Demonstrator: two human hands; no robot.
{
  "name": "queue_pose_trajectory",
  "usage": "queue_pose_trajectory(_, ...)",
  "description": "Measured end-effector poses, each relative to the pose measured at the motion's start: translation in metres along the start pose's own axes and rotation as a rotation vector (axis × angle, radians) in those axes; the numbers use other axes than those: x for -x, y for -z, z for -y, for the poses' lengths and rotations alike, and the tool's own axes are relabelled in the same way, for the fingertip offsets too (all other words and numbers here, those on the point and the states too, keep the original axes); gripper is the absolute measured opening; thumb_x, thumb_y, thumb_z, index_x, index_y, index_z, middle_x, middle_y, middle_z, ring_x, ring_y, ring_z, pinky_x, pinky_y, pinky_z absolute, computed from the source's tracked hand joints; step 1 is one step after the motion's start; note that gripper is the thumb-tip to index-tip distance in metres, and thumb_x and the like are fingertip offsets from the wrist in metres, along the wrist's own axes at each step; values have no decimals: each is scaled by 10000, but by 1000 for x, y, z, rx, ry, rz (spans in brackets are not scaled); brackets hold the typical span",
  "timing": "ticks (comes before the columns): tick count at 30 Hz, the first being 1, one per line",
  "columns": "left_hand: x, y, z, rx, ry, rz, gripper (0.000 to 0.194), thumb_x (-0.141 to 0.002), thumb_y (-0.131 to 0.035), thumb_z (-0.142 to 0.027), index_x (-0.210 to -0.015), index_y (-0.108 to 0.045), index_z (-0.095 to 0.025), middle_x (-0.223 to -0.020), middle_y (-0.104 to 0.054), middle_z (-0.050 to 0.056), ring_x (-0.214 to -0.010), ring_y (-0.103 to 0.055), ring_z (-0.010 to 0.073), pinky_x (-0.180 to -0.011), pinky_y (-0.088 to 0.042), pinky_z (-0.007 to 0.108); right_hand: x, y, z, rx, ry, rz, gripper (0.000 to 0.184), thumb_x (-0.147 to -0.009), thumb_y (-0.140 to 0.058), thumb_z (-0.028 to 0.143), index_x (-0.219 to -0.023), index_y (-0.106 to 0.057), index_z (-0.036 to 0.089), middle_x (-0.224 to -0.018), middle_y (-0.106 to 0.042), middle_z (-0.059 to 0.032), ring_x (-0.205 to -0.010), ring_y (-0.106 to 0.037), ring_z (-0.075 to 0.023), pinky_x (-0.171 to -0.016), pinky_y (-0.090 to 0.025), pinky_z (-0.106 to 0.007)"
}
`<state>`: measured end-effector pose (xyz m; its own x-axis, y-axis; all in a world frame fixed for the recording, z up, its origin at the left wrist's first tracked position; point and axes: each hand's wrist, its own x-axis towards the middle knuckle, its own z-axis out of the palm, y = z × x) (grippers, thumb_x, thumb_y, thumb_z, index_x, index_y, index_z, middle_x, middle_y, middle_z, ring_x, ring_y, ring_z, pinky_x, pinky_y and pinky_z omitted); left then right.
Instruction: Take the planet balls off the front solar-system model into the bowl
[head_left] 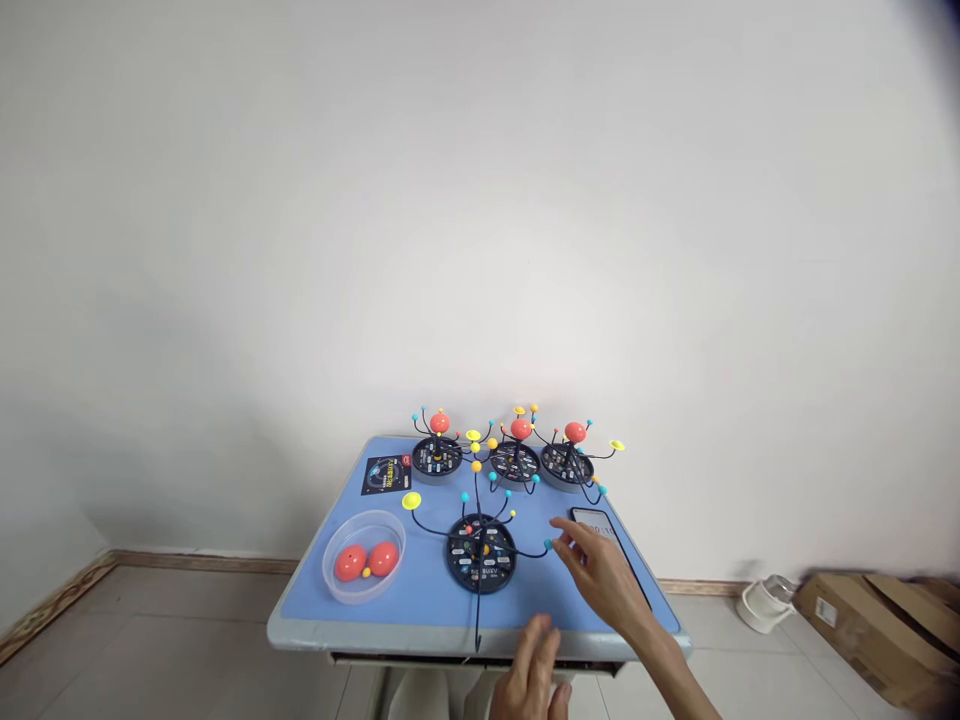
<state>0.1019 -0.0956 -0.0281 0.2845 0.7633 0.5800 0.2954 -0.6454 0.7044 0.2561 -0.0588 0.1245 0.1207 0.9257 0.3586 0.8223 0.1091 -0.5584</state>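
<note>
Nearest the camera, the left hand (534,668) hangs at the front edge of the table (420,600), fingers loosely curled and holding nothing; its tips come close to the end of a black rod that sticks out from the model in front. Beyond it, the right hand (600,570) reaches over the table with fingers spread, the fingertips (561,528) just beside a small teal ball (548,544) on one wire arm; whether they pinch it I cannot tell. That arm belongs to the unfinished model (481,552), a round black base (bristling with thin wires tipped in yellow, teal and red balls) near the middle of the blue tabletop. Under the right hand lies a dark phone (600,524). To the left sits a clear bowl (364,556) with two orange half-spheres and a small yellow ball inside. Along the back edge stand three finished models (514,455), each topped with an orange ball, and a dark printed card (386,474) lies at the back left.
</note>
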Motion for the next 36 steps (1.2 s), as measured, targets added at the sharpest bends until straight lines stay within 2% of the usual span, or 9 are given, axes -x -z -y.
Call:
queue_pose_trajectory(3,-22,-2,1,6,38,11,485,-962,-414,-289,-1436,-462,-197,-1481,-487,162,-1136,-660,263,-873,-597,361,2,-9,3,-11,31,60,378,-949,-391,375,-1164,-651,204,-912,-696,-85,-690,-641,-195,-648,-488,-322)
queue_pose_trajectory(6,-38,0,1,31,59,43,544,-950,-427,-235,-1486,-379,-160,-1545,-385,177,-1312,-525,287,-989,-537,400,0,-15,5,59,20,102,375,-947,-350,299,-1111,-670,194,-923,-687,-89,-767,-666,-220,-691,-482,-341)
queue_pose_trajectory(10,-50,-4,2,69,90,50,542,-952,-408,-207,-1485,-370,-114,-1552,-362,200,-1392,-425,280,-1075,-468,415,1,-20,7,94,-10,108,356,-954,-336,261,-1025,-676,184,-918,-690,-85,-806,-677,-223,-707,-469,-329)
queue_pose_trajectory(13,-52,-10,9,80,108,34,525,-957,-395,-215,-1466,-388,-84,-1529,-393,222,-1398,-416,278,-1090,-454,416,4,-20,13,94,-24,120,327,-963,-351,257,-968,-671,189,-878,-684,-72,-772,-670,-208,-686,-455,-307)
queue_pose_trajectory(18,-54,-14,17,113,72,-58,443,-969,-390,-270,-1362,-502,-96,-1382,-560,233,-1287,-548,284,-1026,-507,451,14,-21,26,76,-22,140,319,-965,-351,219,-922,-665,189,-862,-671,-65,-767,-659,-189,-673,-429,-283)
queue_pose_trajectory(23,-66,2,-3,280,99,-92,313,-957,-442,-323,-1119,-651,-156,-1083,-712,169,-1006,-690,261,-862,-575,403,21,-22,31,125,-10,156,328,-959,-344,211,-893,-665,198,-838,-642,-52,-728,-626,-172,-639,-390,-273)
queue_pose_trajectory(28,-76,14,-19,395,182,-130,347,-957,-452,-414,-915,-699,-174,-837,-710,107,-745,-686,212,-687,-578,322,23,-20,32,189,-10,186,320,-970,-371,244,-842,-661,205,-812,-618,-42,-682,-600,-159,-602,-346,-268)
queue_pose_trajectory(32,-76,15,-19,341,151,-127,361,-960,-448,-412,-871,-702,-171,-805,-711,93,-686,-666,189,-637,-559,295,22,-19,36,230,7,206,337,-972,-353,177,-817,-651,196,-799,-608,-40,-672,-590,-150,-593,-330,-255)
queue_pose_trajectory(36,-75,15,-13,303,84,-123,342,-962,-446,-376,-892,-705,-163,-852,-736,115,-747,-695,207,-683,-562,309,22,-18,38,252,50,217,332,-943,-354,102,-793,-638,187,-826,-602,-48,-712,-593,-151,-618,-345,-245)
